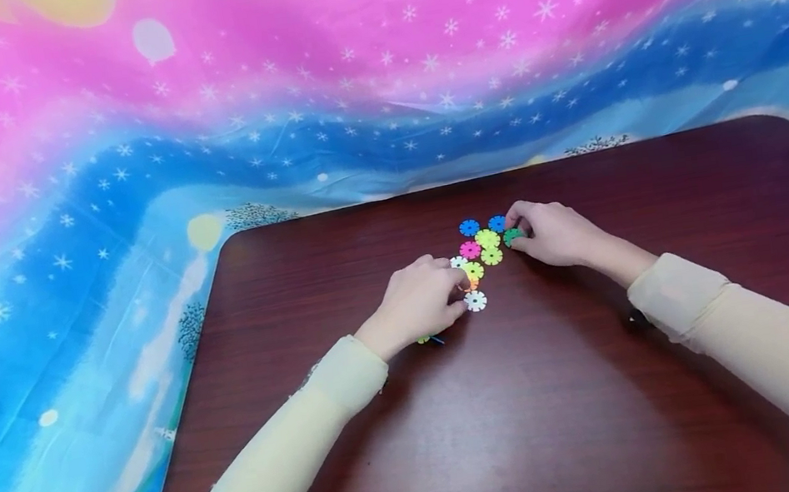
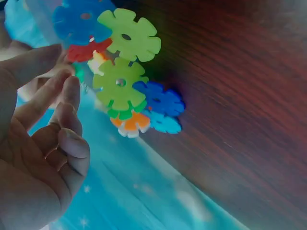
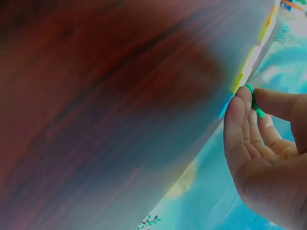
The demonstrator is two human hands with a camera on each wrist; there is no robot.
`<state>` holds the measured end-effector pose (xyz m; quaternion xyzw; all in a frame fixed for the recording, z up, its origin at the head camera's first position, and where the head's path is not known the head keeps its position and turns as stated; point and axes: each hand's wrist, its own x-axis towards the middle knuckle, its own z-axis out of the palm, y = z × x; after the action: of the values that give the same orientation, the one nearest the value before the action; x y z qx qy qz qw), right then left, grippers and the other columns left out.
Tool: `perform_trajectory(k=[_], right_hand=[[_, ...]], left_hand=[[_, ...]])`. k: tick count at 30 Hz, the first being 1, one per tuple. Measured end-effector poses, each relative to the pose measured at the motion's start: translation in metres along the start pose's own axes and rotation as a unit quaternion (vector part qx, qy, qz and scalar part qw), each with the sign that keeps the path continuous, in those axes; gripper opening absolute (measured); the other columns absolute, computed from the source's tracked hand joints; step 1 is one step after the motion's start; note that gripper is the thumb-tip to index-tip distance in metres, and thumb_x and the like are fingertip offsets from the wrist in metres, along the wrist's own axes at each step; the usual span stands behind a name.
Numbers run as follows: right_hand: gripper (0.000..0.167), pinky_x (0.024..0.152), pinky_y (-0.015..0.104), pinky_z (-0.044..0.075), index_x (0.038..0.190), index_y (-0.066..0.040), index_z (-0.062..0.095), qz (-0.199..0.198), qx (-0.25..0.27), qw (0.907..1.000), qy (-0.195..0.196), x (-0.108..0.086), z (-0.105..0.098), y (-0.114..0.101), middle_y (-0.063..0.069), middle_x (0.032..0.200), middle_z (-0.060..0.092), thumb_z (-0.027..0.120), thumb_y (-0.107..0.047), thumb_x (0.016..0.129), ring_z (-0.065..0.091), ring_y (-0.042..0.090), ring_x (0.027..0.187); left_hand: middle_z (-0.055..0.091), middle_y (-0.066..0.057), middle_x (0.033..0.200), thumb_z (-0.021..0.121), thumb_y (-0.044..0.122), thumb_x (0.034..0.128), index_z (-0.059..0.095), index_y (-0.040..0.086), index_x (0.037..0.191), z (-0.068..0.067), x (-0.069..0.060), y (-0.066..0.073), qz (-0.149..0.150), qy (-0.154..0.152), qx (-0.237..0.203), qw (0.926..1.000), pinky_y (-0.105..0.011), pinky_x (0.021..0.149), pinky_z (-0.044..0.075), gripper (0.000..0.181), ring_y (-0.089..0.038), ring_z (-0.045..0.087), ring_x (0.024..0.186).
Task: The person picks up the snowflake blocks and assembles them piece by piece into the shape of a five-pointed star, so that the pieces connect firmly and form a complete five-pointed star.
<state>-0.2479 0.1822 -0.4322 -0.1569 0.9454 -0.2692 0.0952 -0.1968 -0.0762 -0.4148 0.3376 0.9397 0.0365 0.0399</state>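
Observation:
Linked plastic snowflake discs, among them a pink disc [image 1: 470,250], a lime disc [image 1: 491,255] and a white disc [image 1: 475,301], form an irregular group over the table. My left hand [image 1: 423,297] grips the group's near left edge, index finger over an orange disc and thumb beside the white one; the exact contact is partly hidden. In the left wrist view, its curled fingers are close to a large blue disc [image 2: 79,24] and a lime disc [image 2: 120,82]. Between thumb and fingers, my right hand [image 1: 555,233] pinches a green disc [image 1: 512,237] at the group's right edge, near a blue disc [image 1: 497,224].
The dark reddish-brown table [image 1: 541,427] has rounded far corners. A few disc pieces, including a yellow-green one [image 1: 423,339], show beneath the left wrist. Beyond the table's far and left edges hangs a pink and blue snowflake-patterned cloth [image 1: 338,60].

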Motion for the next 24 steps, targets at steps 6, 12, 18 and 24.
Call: perform_trajectory(k=[6, 12, 18, 24], right_hand=[[0.024, 0.079, 0.045, 0.052, 0.121, -0.009, 0.064, -0.026, 0.028, 0.999, 0.022, -0.015, -0.003, -0.006, 0.008, 0.101, 0.068, 0.071, -0.013, 0.099, 0.063, 0.025, 0.088], [0.024, 0.081, 0.046, 0.054, 0.121, -0.009, 0.068, -0.056, 0.04, 0.9968, 0.039, -0.026, -0.002, -0.01, 0.005, 0.1, 0.069, 0.073, -0.011, 0.097, 0.065, 0.022, 0.089], [0.022, 0.083, 0.045, 0.055, 0.119, -0.011, 0.068, -0.066, 0.05, 0.9957, 0.042, -0.033, 0.001, -0.008, 0.004, 0.1, 0.07, 0.074, -0.012, 0.097, 0.066, 0.021, 0.09], [0.02, 0.084, 0.044, 0.056, 0.116, -0.013, 0.069, -0.075, 0.06, 0.9944, 0.044, -0.038, 0.006, -0.004, 0.003, 0.1, 0.071, 0.075, -0.013, 0.097, 0.067, 0.02, 0.09]], left_hand=[[0.067, 0.002, 0.118, 0.08, 0.042, 0.0905, 0.075, 0.029, 0.125, 0.007, 0.017, 0.007, 0.044, -0.03, 0.056, 0.997, -0.032, 0.07, 0.056, 0.037, -0.016, 0.056, 0.098], [0.067, 0.002, 0.115, 0.082, 0.042, 0.089, 0.079, 0.03, 0.117, 0.01, 0.023, 0.009, 0.051, -0.036, 0.06, 0.9962, -0.032, 0.072, 0.055, 0.031, -0.016, 0.057, 0.097], [0.064, 0.001, 0.114, 0.081, 0.044, 0.0897, 0.077, 0.025, 0.11, 0.008, 0.027, 0.01, 0.061, -0.065, 0.063, 0.994, -0.033, 0.081, 0.053, 0.028, -0.017, 0.055, 0.102], [0.062, 0.008, 0.1, 0.081, 0.041, 0.0905, 0.068, 0.023, 0.106, 0.01, 0.027, 0.007, 0.046, -0.083, -0.019, 0.9953, -0.031, 0.081, 0.05, 0.027, -0.012, 0.054, 0.1]])
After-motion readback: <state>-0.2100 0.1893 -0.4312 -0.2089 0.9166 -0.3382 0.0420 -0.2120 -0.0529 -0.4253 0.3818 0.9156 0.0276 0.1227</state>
